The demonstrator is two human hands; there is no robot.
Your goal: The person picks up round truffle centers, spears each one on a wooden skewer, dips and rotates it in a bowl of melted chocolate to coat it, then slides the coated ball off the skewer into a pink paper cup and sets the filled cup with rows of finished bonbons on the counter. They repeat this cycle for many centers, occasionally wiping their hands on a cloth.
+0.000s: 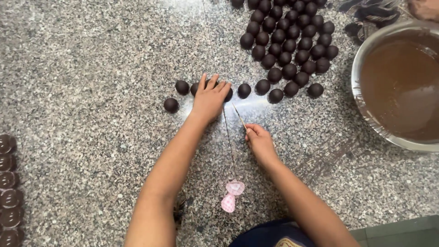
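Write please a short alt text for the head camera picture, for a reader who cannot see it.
A person's left hand rests on dark chocolate balls laid out on a speckled stone counter, while the right hand holds a thin stick. A metal bowl of melted chocolate stands at the right.

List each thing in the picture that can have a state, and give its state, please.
left hand: palm down, resting on a dark ball
right hand: closed on a thin stick
thin stick: tilted, tip toward the balls
dark balls: coated, clustered on the stone floor
metal bowl: upright, filled with brown liquid
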